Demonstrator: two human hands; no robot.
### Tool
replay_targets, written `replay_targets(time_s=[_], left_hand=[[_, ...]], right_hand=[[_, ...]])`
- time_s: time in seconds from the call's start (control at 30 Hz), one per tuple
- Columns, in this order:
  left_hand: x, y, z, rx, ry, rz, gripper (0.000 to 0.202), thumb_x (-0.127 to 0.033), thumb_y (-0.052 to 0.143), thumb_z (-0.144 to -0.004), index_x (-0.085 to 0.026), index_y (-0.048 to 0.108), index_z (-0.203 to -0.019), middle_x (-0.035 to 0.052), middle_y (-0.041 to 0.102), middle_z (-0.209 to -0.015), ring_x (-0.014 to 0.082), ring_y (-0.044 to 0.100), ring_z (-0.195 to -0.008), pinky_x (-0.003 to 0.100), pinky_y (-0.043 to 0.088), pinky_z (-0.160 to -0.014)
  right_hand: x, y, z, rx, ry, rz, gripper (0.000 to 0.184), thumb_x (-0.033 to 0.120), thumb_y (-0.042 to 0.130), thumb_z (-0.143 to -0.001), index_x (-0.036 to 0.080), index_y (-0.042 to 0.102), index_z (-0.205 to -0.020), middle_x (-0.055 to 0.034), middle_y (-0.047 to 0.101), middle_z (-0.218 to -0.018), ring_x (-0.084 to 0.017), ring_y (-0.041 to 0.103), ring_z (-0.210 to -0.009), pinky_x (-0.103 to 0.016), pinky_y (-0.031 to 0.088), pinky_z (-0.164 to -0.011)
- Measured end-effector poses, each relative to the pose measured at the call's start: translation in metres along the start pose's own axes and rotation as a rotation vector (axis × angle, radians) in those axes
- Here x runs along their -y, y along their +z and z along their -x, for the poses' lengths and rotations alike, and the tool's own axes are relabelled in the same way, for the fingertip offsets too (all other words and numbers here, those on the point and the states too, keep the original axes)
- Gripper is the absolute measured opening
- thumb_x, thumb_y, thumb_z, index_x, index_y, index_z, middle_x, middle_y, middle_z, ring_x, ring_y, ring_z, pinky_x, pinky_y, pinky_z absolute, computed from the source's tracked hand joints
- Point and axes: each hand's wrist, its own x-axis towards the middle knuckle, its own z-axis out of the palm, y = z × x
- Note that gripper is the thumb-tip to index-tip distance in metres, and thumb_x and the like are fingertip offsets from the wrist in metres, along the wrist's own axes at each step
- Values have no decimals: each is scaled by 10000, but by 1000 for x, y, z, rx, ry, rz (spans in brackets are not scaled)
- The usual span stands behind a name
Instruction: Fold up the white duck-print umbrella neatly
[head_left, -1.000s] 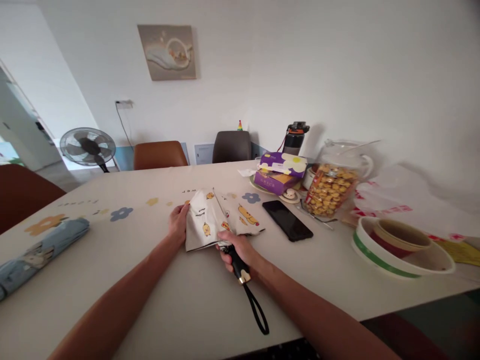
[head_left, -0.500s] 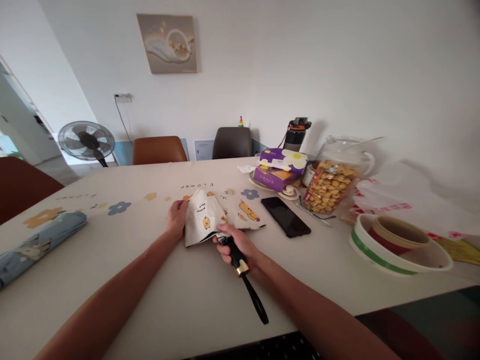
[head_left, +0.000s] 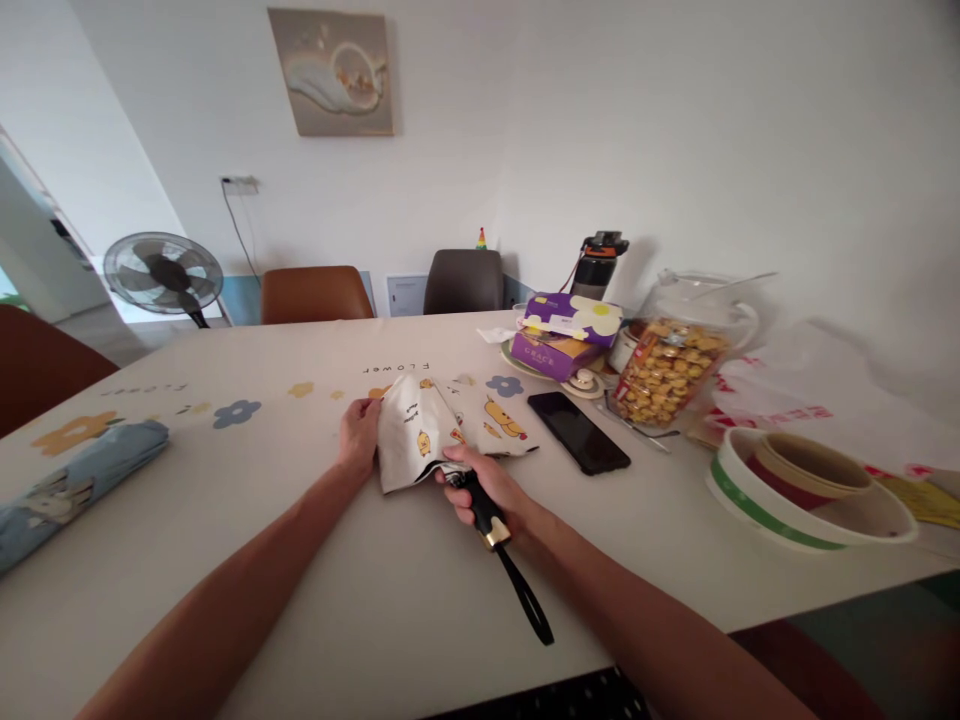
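A folding umbrella with white fabric and yellow duck prints lies loosely collapsed over the table in front of me. Its black handle with a gold band and a wrist strap points toward me. My right hand is wrapped round the top of that handle, thumb against the fabric's edge. My left hand pinches the left edge of the fabric; its fingertips are partly hidden behind the cloth. To the left lies a blue folded umbrella. A black phone rests just right of the white fabric.
On the right of the white table stand a purple tissue box, a black bottle, a jar of wrapped snacks, stacked bowls and a plastic bag. Chairs and a fan stand beyond.
The view has shifted slightly, so the table items sit a little further right. Both hands keep their hold on the white umbrella, which looks almost the same.
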Motion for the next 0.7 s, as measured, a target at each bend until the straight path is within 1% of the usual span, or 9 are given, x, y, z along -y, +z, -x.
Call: replay_targets(time_s=[0.17, 0.27, 0.33, 0.4, 0.47, 0.53, 0.57, 0.63, 0.7], left_hand=[[-1, -3, -3, -39, 12, -7, 235, -377, 519, -755, -165, 571, -844, 31, 601, -795, 155, 525, -706, 264, 389, -601], [-3, -3, -6, -42, 109, -95, 165, -322, 486, -786, -176, 561, -789, 41, 601, -801, 172, 530, -756, 276, 387, -650], [-1, -3, -9, -26, 144, -171, 144, -300, 485, -789, -181, 557, -752, 47, 602, -787, 185, 528, -766, 289, 380, -671], [1, -3, -11, 6, 128, -213, 130, -292, 506, -779, -185, 559, -728, 46, 600, -757, 193, 523, -747, 298, 374, -667], [4, -3, -14, 38, 106, -239, 114, -289, 526, -768, -187, 564, -736, 44, 597, -747, 196, 522, -735, 302, 373, -663], [2, -4, -14, 39, 91, -265, 116, -292, 529, -771, -191, 571, -809, 47, 597, -785, 198, 528, -739, 312, 383, -677], [-1, -3, -13, 24, 110, -278, 131, -285, 527, -773, -193, 573, -853, 53, 594, -821, 200, 533, -755, 319, 392, -695], [-9, 1, -4, -28, 232, -271, 161, -242, 523, -770, -202, 575, -917, 68, 577, -917, 207, 537, -841, 337, 401, -773], [-20, 9, 13, -22, 416, -217, 178, -191, 510, -766, -209, 580, -929, 74, 557, -988, 208, 517, -953, 340, 383, -866]], right_hand=[[-1, 4, 2, -40, 11, 24, 313, 416, 449, -849, 145, 505, -704, 50, 400, -387, -73, 358, -298, -179, 310, -314], [0, 7, 5, -16, -22, -7, 305, 415, 454, -841, 148, 503, -703, 53, 395, -383, -71, 357, -292, -173, 295, -310], [0, 8, 7, 4, -9, -42, 306, 412, 441, -845, 151, 498, -695, 56, 385, -380, -68, 352, -290, -168, 290, -308], [0, 8, 9, -5, 5, -74, 307, 405, 430, -848, 154, 489, -681, 59, 377, -380, -61, 334, -283, -166, 285, -303], [-1, 9, 10, -39, -9, -72, 300, 404, 449, -837, 154, 491, -676, 59, 385, -383, -59, 332, -280, -167, 290, -298], [-2, 11, 11, -97, -30, -22, 301, 415, 480, -817, 152, 499, -672, 53, 403, -380, -67, 360, -278, -173, 302, -296], [-3, 13, 12, -136, -38, 13, 305, 421, 495, -806, 151, 501, -666, 47, 414, -376, -75, 380, -276, -178, 305, -292], [-4, 16, 13, -233, -55, 81, 307, 421, 520, -784, 155, 484, -634, 35, 433, -364, -93, 409, -267, -185, 304, -278], [-5, 19, 14, -322, -80, 129, 299, 404, 537, -768, 167, 457, -604, 24, 448, -355, -108, 422, -258, -196, 313, -263]])
